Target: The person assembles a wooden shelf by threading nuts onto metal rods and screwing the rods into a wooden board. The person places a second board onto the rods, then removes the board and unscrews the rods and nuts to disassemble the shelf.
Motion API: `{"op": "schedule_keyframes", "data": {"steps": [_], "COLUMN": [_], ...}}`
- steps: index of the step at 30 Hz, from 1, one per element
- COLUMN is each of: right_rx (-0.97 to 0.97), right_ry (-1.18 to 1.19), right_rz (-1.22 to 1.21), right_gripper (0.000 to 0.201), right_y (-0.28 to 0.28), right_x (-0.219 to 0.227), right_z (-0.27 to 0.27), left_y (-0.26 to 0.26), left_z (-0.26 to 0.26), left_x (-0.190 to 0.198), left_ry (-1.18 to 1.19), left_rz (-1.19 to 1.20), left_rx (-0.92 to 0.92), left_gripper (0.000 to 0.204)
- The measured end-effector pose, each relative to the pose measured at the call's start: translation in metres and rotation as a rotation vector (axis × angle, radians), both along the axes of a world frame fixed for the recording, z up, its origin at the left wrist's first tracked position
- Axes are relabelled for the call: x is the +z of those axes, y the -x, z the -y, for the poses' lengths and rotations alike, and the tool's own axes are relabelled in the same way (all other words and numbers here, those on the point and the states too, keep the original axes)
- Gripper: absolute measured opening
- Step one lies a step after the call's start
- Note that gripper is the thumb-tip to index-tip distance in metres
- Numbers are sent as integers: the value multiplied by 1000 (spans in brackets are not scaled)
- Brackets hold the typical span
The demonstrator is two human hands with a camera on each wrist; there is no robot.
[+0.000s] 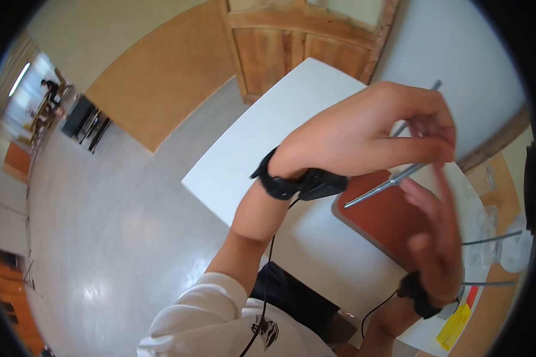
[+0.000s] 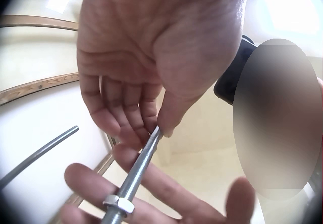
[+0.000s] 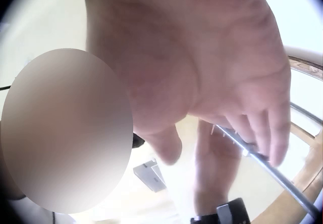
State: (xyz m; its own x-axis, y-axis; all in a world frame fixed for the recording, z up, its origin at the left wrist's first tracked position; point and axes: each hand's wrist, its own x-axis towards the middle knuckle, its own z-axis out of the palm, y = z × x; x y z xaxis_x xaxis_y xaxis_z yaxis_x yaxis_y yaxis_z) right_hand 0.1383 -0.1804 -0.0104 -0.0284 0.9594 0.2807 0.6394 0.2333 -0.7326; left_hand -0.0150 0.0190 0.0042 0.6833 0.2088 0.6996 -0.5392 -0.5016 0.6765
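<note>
In the head view my left hand (image 1: 363,131) pinches a metal rod (image 1: 369,195) with a nut (image 1: 394,179) on it. The left wrist view shows the thumb and fingertips of my left hand (image 2: 161,47) at the rod's tapered end, with the nut (image 2: 119,204) farther along. My right hand (image 1: 438,250), blurred, is raised beside it with fingers extended. Behind the rod in the left wrist view, my right hand's fingers (image 2: 166,188) are spread. The right wrist view has the rod (image 3: 277,176) passing by the fingertips of my right hand (image 3: 202,57); contact is unclear.
A reddish-brown panel with a grey rim (image 1: 381,220) lies on the white table (image 1: 268,131). Clear containers (image 1: 488,238) and a yellow item (image 1: 452,327) are at the right edge. Another thin rod (image 2: 43,151) shows in the left wrist view. A wooden door (image 1: 274,53) stands beyond.
</note>
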Motion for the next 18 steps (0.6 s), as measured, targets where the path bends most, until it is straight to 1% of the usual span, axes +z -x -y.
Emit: {"op": "schedule_keyframes", "data": {"steps": [1, 3, 4, 5, 6, 7, 9, 10, 11, 13, 14, 15, 17, 18], "right_rx": [-81, -251, -221, -367, -514, -501, 10, -162, -152, -576, -286, -274, -818, -606], "right_ry": [175, 139, 166, 25, -122, -105, -348, -153, -141, 388, 315, 326, -59, -127], "right_rz": [-176, -301, -309, -116, 80, 76, 802, -52, -52, 128, -160, -155, 124, -29], "right_gripper": [74, 83, 83, 89, 95, 95, 57, 89, 89, 86, 58, 58, 61, 64], "right_y": [-10, -42, -27, -7, 6, 4, -6, 2, -2, -39, -97, -84, -26, -7], "right_x": [6, -6, 0, 4, 6, 0, -18, -31, -23, 7, 2, -3, -18, -20], "right_z": [14, 47, 33, 18, 5, -2, -14, -16, -11, 14, 41, 29, -7, -20], "left_y": [-5, -15, -12, -13, -10, -8, -6, -5, -4, -4, -4, -6, -11, -8], "left_z": [-1, -5, -6, -7, -9, -10, -11, -12, -12, -10, -11, -14, -18, -18], "left_x": [-4, -12, -10, -13, -13, -12, -15, -16, -16, -18, -20, -23, -30, -31], "left_ry": [29, 51, 44, 56, 12, -27, -12, -11, 1, -64, -97, -87, -84, -76], "left_rz": [53, 158, 111, 141, 119, 98, 90, 82, 82, -53, -121, -121, 7, 8], "left_rx": [-21, -77, -53, -85, -40, -3, -8, -21, -10, 151, 229, 241, 134, 136], "left_gripper": [19, 19, 17, 16, 18, 20, 22, 25, 25, 26, 27, 27, 27, 27]}}
